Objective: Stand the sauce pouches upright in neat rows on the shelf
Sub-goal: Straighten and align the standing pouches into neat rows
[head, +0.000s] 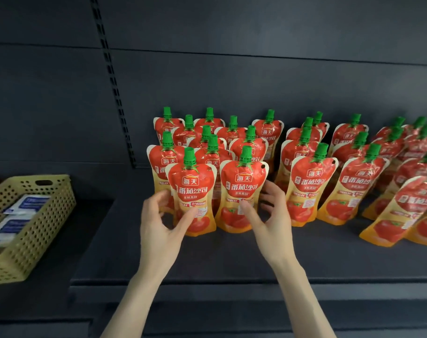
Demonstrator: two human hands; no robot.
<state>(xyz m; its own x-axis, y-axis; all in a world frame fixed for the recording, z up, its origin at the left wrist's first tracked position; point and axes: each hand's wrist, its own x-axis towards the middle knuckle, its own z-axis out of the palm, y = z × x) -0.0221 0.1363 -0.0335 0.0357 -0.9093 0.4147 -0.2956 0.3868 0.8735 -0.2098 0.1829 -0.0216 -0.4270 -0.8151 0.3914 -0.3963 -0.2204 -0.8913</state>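
Several red and orange tomato sauce pouches with green caps stand upright in rows on the dark shelf [207, 259]. My left hand [159, 220] grips the lower part of the front-left pouch [191, 189], thumb on its face and fingers behind its left edge. My right hand [268, 211] holds the neighbouring front pouch [241, 189], thumb on its lower front and fingers curled by its right edge. Both pouches stand on the shelf, side by side and almost touching. More pouches [310, 184] stand to the right, some leaning.
A yellow perforated basket [37, 215] with white and blue packets sits on the lower shelf section at the left. A slotted upright rail [115, 89] runs up the dark back panel. Bare shelf lies in front of the pouches.
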